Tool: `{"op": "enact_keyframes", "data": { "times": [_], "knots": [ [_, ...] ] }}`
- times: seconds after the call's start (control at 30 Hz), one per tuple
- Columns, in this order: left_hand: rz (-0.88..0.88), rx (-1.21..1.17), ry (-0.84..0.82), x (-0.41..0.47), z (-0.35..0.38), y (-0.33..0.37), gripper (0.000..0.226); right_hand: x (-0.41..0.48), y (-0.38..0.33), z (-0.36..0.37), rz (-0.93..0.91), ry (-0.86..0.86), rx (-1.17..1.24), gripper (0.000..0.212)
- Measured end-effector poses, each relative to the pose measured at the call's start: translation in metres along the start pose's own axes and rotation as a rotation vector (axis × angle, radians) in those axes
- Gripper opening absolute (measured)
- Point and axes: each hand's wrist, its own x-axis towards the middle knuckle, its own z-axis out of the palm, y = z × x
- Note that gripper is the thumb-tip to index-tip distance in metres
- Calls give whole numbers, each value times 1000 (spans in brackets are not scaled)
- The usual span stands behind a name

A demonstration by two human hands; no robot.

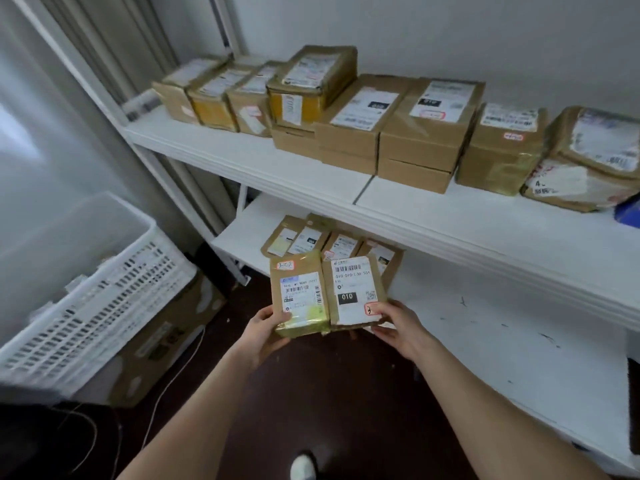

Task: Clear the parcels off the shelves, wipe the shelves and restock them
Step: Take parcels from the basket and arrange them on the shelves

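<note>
Head: basket (pixel 90 299), carton (pixel 166 337) beside shelves (pixel 242 157)

Forearms: left forearm (pixel 194 403) and right forearm (pixel 485 403) — bare along all that shows
Hands: left hand (pixel 266 327), right hand (pixel 394 327), both bare
Foot: rounded white shoe toe (pixel 303 467) — at 6 o'clock

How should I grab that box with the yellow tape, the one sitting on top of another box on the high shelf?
Grip the yellow-taped box by its left and right sides, up high, coming from the front of the top shelf. It rides on a flatter box, so it stands above its neighbours and the tops of both sides look free.
</note>
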Motion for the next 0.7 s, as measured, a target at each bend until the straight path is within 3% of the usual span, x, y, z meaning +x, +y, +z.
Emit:
{"op": "enact_keyframes", "data": {
  "times": [0.33,0.53,0.63,0.7],
  "knots": [
    [153,-90,87,-42,-146,52,41,-16,-12,154,-86,-132,-81,20],
    [186,-116,116,-53,-254,76,43,-24,3,280,-64,-199,-100,28],
    [224,-133,154,-59,-299,85,32,-30,9,338,-67,-239,-126,18],
    [245,-137,190,-60,-328,90,37,-33,12,371,-67,-271,-149,12]
  ]
}}
